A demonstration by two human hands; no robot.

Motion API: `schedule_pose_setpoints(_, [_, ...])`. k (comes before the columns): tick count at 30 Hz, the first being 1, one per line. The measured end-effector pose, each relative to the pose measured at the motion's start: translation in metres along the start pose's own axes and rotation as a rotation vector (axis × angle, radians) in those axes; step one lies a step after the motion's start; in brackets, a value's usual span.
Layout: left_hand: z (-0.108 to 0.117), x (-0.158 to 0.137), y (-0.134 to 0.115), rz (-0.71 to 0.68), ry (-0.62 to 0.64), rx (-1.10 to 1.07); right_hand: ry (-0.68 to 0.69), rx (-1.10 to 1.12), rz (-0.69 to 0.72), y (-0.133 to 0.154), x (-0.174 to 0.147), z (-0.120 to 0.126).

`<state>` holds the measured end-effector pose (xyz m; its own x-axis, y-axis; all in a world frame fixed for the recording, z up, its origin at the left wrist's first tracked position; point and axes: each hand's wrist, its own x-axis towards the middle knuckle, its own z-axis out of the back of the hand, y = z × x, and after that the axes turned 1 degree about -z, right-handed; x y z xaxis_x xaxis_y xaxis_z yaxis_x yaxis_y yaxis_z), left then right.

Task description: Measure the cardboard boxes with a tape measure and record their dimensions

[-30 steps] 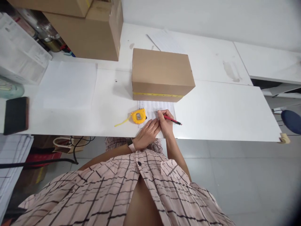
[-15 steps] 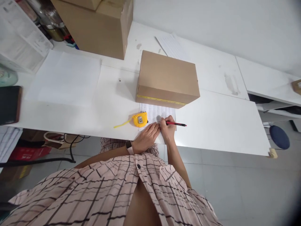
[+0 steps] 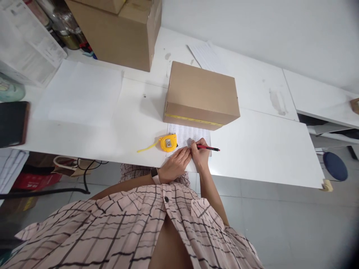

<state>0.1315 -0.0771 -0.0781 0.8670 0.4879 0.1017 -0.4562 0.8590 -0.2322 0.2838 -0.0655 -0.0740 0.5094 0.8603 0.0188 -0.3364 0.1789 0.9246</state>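
Observation:
In my right hand [image 3: 201, 154] is a red and black pen [image 3: 209, 148], its back end pointing right. That hand rests on a printed sheet of paper [image 3: 182, 133] at the table's front edge; the pen's tip is hidden by my fingers. My left hand [image 3: 177, 163] lies flat on the sheet's lower edge, fingers stretched out and touching the right hand. Just beyond it sits a yellow tape measure [image 3: 168, 143], with a short length of tape sticking out to the left. A closed cardboard box [image 3: 202, 91] stands behind, covering the sheet's far edge.
A larger cardboard box [image 3: 123, 41] stands at the back left. Blank white paper [image 3: 81, 93] and a dark phone [image 3: 12, 124] lie on the left of the white table [image 3: 263, 149]. More printed paper [image 3: 207, 56] lies behind the box. A blue stool [image 3: 335, 166] is at the right.
The pen's back end has tilted slightly down and left in my right hand. My left hand stays in place. The whole view has shifted a little.

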Motion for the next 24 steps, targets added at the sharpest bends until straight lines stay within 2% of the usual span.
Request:
schedule_pose_setpoints(11, [0.0019,-0.0006,0.0003,-0.044,-0.022,0.184,-0.012,0.040,0.039,-0.0047,0.0008,-0.0015])
schedule_pose_setpoints(24, [0.0043,-0.0001,-0.0003,-0.053,-0.012,0.227,-0.035,0.064,0.016,-0.0052,0.0030,-0.0012])
